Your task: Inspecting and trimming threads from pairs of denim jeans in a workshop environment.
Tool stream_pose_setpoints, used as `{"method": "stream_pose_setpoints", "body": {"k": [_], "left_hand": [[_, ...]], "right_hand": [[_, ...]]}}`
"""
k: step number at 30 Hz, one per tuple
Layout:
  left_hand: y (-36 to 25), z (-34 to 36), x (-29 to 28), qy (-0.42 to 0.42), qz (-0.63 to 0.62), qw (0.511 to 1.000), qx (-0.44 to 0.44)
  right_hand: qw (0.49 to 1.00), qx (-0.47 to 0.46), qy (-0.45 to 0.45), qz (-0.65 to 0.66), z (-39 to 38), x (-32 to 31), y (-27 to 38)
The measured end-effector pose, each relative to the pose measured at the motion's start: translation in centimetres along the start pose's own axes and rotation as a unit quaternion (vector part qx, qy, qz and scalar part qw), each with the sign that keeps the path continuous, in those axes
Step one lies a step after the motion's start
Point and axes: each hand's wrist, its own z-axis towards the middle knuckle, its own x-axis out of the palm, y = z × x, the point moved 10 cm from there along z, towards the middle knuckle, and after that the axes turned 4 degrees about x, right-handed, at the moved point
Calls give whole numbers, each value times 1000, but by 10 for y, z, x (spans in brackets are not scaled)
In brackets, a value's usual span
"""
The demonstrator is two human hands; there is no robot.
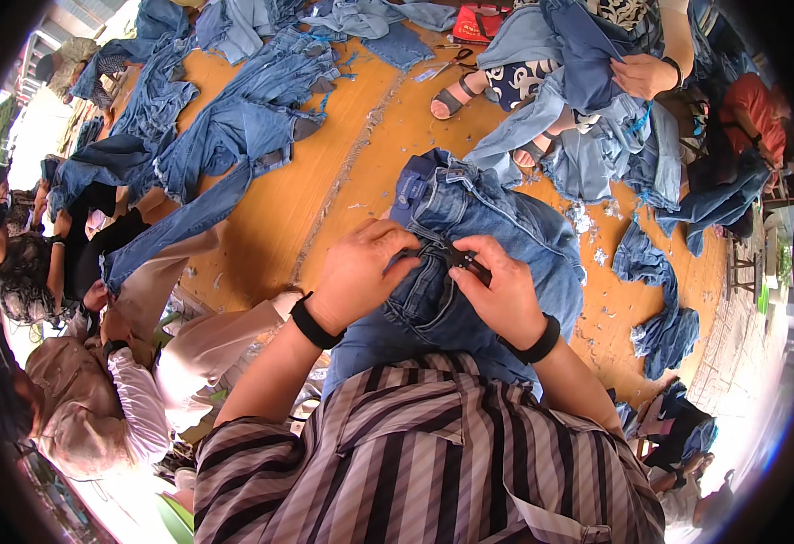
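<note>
A pair of blue jeans (pixel 528 281) lies over my lap, with its darker blue waistband (pixel 418 186) toward the top. My left hand (pixel 370 267) has thumb and forefinger pinched on the denim near the fly and pocket. My right hand (pixel 496 286) is closed on small black thread snips (pixel 467 263), whose tip rests at the seam between my two hands. The exact point where the tip meets the cloth is too small to make out.
An orange wooden surface (pixel 342 145) holds piles of denim (pixel 243 118) and scraps. Co-workers sit close at left (pixel 88 399) and right (pixel 746 122); a sandalled person (pixel 642 77) handles denim ahead. A red bag (pixel 477 23) lies at the back.
</note>
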Motion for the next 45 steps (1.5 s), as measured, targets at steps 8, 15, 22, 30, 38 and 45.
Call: {"method": "stream_pose_setpoints", "body": {"k": [8, 15, 22, 30, 38, 45], "left_hand": [[5, -1, 15, 15, 34, 999, -33], [7, -9, 8, -8, 10, 999, -41], [4, -8, 8, -6, 0, 998, -57], [13, -3, 0, -27, -43, 997, -56], [117, -36, -40, 43, 138, 945, -292], [95, 4, 14, 37, -35, 971, -235]], "right_hand": [[999, -7, 6, -40, -1, 4, 5], [997, -61, 15, -39, 2, 12, 14], [991, -97, 43, -80, 5, 21, 30], [996, -35, -64, -42, 24, 1, 9], [973, 75, -187, -113, -8, -119, -76], [913, 360, -178, 75, -91, -163, -256]]}}
